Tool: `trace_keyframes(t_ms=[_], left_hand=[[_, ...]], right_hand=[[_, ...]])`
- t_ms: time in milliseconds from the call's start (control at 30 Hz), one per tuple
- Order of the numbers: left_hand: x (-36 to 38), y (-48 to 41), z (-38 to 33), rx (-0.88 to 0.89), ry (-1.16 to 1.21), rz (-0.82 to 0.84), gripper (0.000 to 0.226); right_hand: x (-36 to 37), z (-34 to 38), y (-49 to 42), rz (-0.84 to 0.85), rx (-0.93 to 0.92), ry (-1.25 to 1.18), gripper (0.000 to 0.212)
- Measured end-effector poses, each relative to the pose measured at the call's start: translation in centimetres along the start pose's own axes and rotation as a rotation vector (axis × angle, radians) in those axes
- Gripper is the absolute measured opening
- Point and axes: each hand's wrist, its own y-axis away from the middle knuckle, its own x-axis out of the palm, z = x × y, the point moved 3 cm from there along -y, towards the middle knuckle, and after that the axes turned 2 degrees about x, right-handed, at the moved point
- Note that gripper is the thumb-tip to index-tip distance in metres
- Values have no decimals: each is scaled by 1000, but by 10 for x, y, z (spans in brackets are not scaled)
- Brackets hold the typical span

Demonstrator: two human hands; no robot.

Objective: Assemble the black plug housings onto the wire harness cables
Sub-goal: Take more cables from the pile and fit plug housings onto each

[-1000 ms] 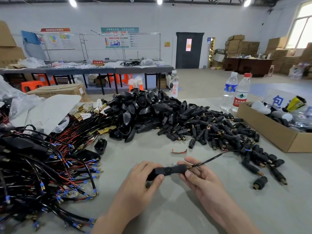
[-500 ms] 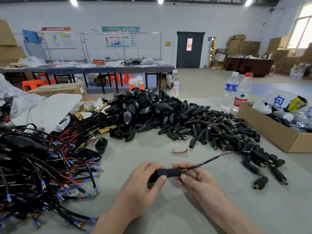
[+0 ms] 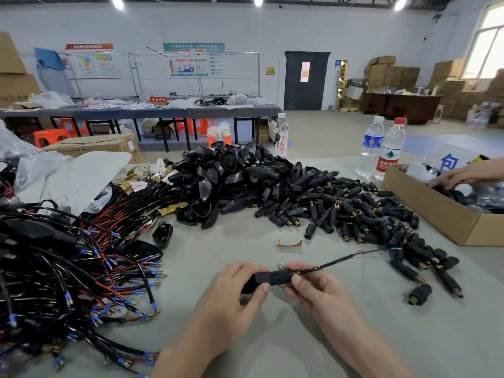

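Sitting between both hands near the front of the grey table (image 3: 272, 345), the black plug housing (image 3: 268, 278) is clamped at its left end by the left hand (image 3: 231, 293), fingers and thumb curled round it, while its right end is pinched by the right hand (image 3: 319, 293). A thin black cable (image 3: 335, 262) is seen running from that end, up and rightward toward the heap of small plugs (image 3: 354, 214).

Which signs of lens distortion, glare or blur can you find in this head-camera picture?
Head view: the wide lens tilts the window; it and the ceiling lamps glare white; soft light leaves faint shadows under the left hand and right hand on the table; the plug housing they hold is sharp.
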Motion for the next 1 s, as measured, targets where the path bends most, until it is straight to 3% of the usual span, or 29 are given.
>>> trace_keyframes(t_ms=[333,1000], left_hand=[[1,1,-1,-30,-22,-14,15],[0,-1,-3,-48,-155,-32,23]], right_hand=[[1,6,2,-96,-8,133,17],[0,14,3,-291,-125,149,17]])
